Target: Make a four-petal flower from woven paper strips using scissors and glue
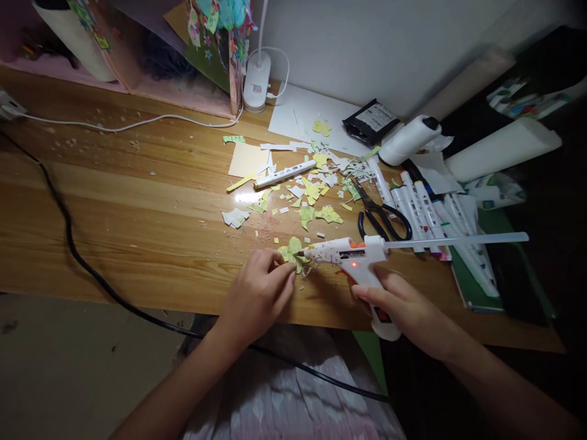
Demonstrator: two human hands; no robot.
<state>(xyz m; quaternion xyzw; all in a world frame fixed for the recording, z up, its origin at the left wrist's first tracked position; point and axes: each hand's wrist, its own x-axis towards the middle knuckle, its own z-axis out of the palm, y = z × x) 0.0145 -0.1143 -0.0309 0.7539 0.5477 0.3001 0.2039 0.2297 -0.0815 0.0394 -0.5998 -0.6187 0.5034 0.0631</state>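
Observation:
My right hand [397,299] grips a white hot glue gun [342,252] by its handle, a finger near the orange trigger. A red light glows on its side, and a long clear glue stick [463,240] sticks out of its back. The nozzle points left and meets a small yellow-green paper flower [293,249] on the wooden table. My left hand [263,287] is closed at the flower's lower left edge, thumb and fingers pinched on it. Part of the flower is hidden behind the fingers and the nozzle. Thin pale strands lie just below the nozzle.
Paper scraps [312,189], a marker [284,175] and black-handled scissors [380,214] lie beyond my hands. Several markers [417,205] are piled at the right. A white lamp base [257,82] stands at the back. A black cable [68,238] crosses the table's left side and hangs over its front edge.

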